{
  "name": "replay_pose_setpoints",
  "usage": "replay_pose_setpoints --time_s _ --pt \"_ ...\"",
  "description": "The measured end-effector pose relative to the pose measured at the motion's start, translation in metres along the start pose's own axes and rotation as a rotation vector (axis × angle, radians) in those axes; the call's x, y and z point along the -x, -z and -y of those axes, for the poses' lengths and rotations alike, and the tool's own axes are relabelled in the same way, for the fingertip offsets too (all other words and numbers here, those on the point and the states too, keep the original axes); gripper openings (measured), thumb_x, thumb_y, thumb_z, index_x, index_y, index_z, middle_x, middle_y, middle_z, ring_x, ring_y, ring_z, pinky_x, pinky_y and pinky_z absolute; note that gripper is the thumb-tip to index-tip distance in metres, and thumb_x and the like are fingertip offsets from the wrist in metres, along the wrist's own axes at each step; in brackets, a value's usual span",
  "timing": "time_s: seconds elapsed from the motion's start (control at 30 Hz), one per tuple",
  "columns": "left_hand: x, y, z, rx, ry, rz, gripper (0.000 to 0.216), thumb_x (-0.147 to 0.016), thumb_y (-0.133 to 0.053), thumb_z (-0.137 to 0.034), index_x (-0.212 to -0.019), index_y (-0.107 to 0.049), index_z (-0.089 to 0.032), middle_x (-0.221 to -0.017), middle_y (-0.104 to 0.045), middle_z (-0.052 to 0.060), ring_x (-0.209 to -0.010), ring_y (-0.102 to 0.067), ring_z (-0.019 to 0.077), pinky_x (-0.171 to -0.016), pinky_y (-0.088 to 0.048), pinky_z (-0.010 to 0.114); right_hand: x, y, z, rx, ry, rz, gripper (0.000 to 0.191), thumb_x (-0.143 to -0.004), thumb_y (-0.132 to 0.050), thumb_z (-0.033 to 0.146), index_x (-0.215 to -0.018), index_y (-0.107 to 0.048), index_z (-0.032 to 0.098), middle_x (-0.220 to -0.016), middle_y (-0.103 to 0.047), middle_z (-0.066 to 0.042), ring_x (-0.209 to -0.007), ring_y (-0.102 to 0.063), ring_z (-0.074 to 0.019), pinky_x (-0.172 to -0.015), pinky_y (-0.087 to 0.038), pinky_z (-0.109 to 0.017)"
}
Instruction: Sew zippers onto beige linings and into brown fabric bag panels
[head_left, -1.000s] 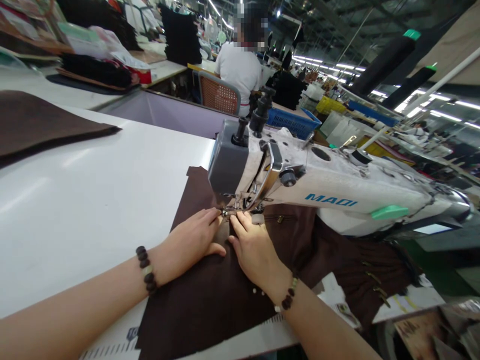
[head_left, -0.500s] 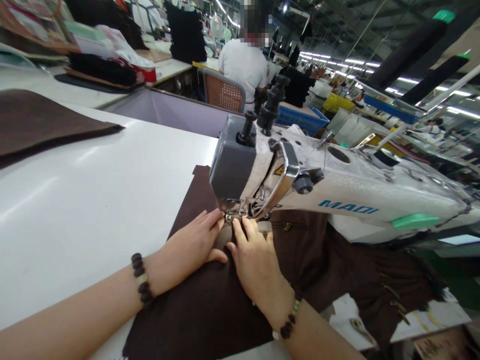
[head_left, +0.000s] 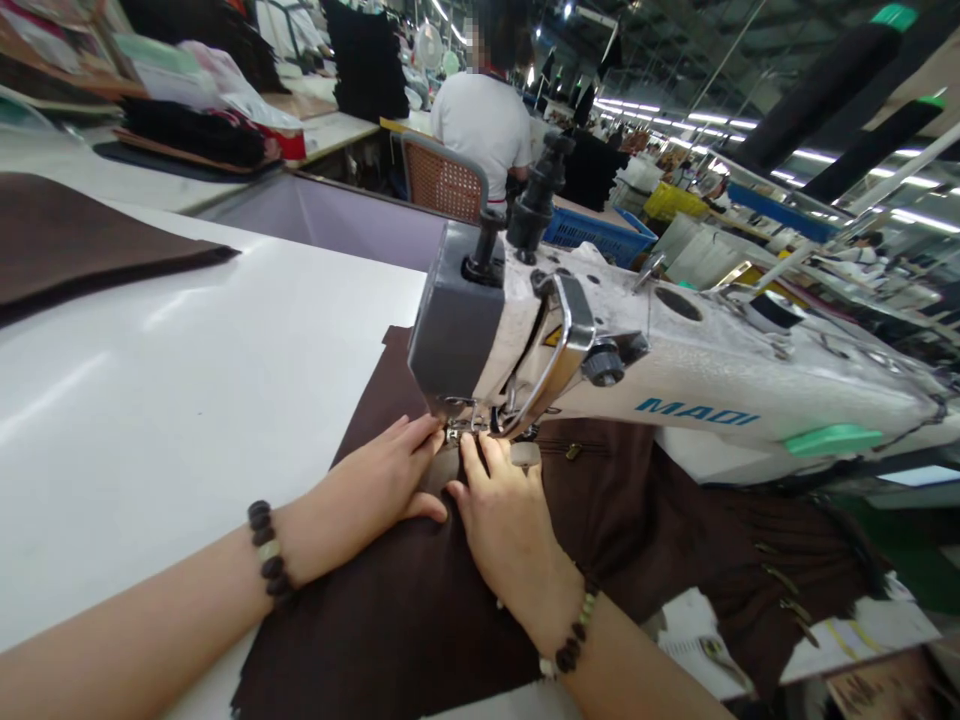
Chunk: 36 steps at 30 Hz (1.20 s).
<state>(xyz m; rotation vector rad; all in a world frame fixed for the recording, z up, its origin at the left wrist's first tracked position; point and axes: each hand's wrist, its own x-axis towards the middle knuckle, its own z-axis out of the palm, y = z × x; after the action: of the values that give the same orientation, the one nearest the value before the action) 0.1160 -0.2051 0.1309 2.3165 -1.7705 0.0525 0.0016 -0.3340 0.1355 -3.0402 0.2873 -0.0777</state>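
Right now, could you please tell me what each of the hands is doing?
Left hand: open, flat on the brown fabric.
Right hand: open, pressing the same fabric by the needle.

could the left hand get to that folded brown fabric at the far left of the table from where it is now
Probably yes. The left hand lies flat on the brown cloth by the needle, holding nothing, and only bare white table lies between it and the folded brown fabric, though it looks a long stretch.
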Motion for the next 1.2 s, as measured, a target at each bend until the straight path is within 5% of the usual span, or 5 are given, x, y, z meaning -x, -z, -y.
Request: replay_pose_setpoints --time_s 0.37,0.93,1.2 --pt "-0.009 0.011 -0.003 -0.077 0.016 0.045 0.057 -0.071 -0.061 -0.058 -0.105 -0.062 -0.011 -0.097 -0.063 0.009 -0.108 -0.056 0.0258 -0.099 -0.042 0.037 -0.006 0.007 0.000 -0.019 -0.039 0.037 0.043 -0.095 -0.045 0.033 -0.134 -0.045 0.017 -0.125 -0.053 -0.012 -0.114 -0.047 -0.0276 -0.096 -0.042 -0.049" --pt "-0.012 0.005 0.005 -0.011 0.028 0.052 0.069 -0.073 -0.062 -0.055 -0.123 -0.053 -0.009 -0.129 -0.052 0.016 -0.123 -0.045 0.0269 -0.106 -0.033 0.037 -0.012 -0.001 -0.005 -0.023 -0.017 0.013 0.044 -0.094 -0.047 0.032 -0.135 -0.045 0.016 -0.128 -0.053 -0.010 -0.115 -0.048 -0.0257 -0.096 -0.043 -0.045" --pt "-0.010 0.004 0.005 -0.032 0.022 0.072 0.067 -0.074 -0.059 -0.058 -0.121 -0.056 -0.010 -0.127 -0.054 0.016 -0.124 -0.044 0.0282 -0.108 -0.032 0.041 -0.007 0.000 -0.004 -0.022 -0.020 0.010 0.043 -0.092 -0.050 0.031 -0.133 -0.046 0.017 -0.123 -0.055 -0.011 -0.112 -0.050 -0.0261 -0.093 -0.045 -0.046"
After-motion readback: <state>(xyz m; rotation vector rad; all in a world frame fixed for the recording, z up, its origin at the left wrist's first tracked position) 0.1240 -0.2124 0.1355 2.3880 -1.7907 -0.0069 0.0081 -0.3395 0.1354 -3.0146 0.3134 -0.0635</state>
